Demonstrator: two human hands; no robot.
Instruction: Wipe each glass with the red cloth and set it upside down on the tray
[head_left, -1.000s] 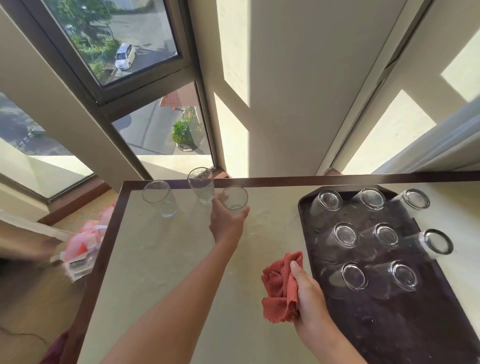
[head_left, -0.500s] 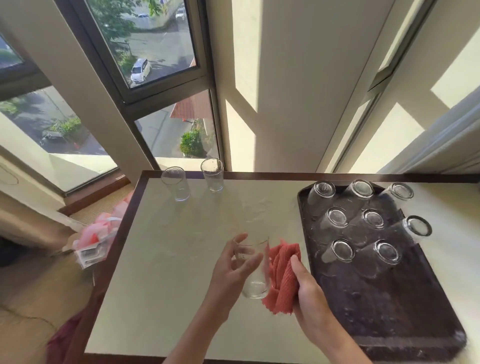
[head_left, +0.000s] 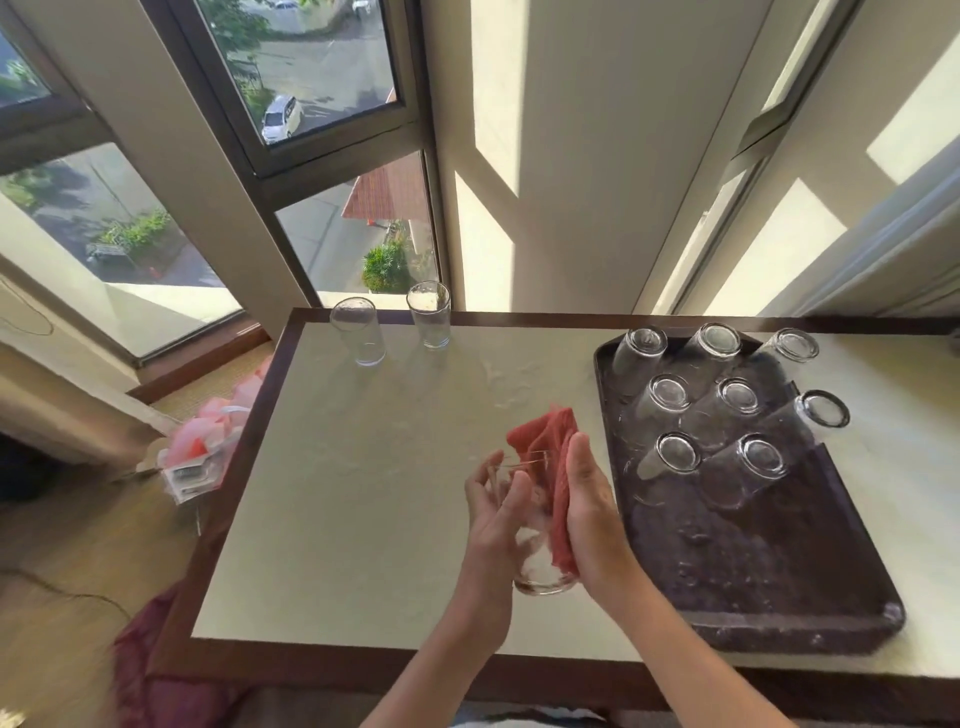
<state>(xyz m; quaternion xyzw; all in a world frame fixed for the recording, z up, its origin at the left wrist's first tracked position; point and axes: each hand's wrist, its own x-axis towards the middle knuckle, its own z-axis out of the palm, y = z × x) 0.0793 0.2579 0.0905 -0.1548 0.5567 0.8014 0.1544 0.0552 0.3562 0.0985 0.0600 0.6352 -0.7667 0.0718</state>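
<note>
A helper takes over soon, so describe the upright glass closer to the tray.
Find the table and follow it to its far edge by the window. Two upright glasses stand there, well left of the tray. The right glass stands nearest the edge; the left glass sits slightly nearer you.

Red cloth; clear glass; dark (speckled) tray.
</note>
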